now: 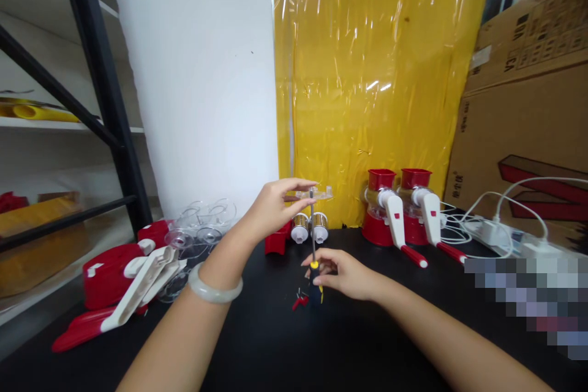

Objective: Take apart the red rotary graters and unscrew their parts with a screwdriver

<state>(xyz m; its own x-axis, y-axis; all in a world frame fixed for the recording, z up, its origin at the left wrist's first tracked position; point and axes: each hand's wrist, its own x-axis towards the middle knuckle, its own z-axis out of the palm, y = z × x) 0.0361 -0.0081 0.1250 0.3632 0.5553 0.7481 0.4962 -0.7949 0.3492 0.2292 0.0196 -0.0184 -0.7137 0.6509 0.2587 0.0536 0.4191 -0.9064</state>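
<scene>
Upright above the black table stands a screwdriver (314, 239), its shaft pointing up and its dark blue and yellow handle low down. My right hand (337, 272) has its fingers closed round that handle. Higher up, my left hand (280, 205) pinches a small clear plastic piece (324, 193) at the screwdriver's tip. Whether the tip touches the piece, I cannot tell. Beside the handle, small red parts (301, 302) and a few screws (299, 291) lie on the table. Behind the hands are two metal grater drums (300, 229) with white ends and a red part (275, 241).
Two red and white crank graters (380, 214) stand at the back right, near white cables and a power strip (491, 233). To the left lie red bases (113, 272), white crank handles (138, 288) and clear plastic parts (202, 220). A cardboard box (523, 110) rises at right.
</scene>
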